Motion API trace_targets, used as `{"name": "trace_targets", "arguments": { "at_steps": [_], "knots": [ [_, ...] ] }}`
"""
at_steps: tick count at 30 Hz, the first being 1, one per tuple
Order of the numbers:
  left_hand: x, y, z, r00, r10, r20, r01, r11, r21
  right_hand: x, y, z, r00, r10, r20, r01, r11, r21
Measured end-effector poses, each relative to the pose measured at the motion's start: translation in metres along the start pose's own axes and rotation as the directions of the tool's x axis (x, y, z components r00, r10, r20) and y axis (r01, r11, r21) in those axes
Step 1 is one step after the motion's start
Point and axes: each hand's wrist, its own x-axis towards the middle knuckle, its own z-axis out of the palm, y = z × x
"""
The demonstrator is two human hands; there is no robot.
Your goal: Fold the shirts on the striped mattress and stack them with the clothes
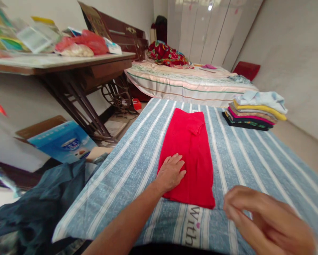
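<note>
A red short-sleeved garment (192, 159) lies folded into a long strip on the blue-and-white striped cover (236, 156). Its sleeve shows near the far end, with a small white label beyond it. My left hand (172, 171) rests flat on the garment's left side, fingers spread and pressing down. To the right of the garment, my right hand (265, 217) hovers over the cover, apart from the cloth and somewhat blurred. Its fingers are curled, with thumb and forefinger tips together, and nothing shows between them.
A stack of folded clothes (254, 110) sits at the far right of the cover. Dark clothing (50, 198) and a blue carton (66, 141) lie low at the left. A sewing-machine table (76, 62) holds bags and packets. Behind stands a bed (185, 83) with a red floral quilt (166, 54).
</note>
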Motion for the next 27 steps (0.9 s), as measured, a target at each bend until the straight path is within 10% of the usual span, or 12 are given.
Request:
{"name": "trace_targets", "arguments": {
  "at_steps": [9, 27],
  "knots": [
    [0.000, -0.004, -0.004, 0.999, 0.044, 0.002, -0.044, 0.998, -0.043, -0.017, 0.030, 0.091, 0.990, -0.056, 0.130, 0.096, 0.941, -0.324],
    [-0.084, -0.022, -0.029, 0.990, 0.100, -0.096, -0.109, 0.989, -0.098, -0.014, 0.020, 0.103, 0.988, -0.075, 0.132, 0.114, 0.938, -0.326]
  ]
}}
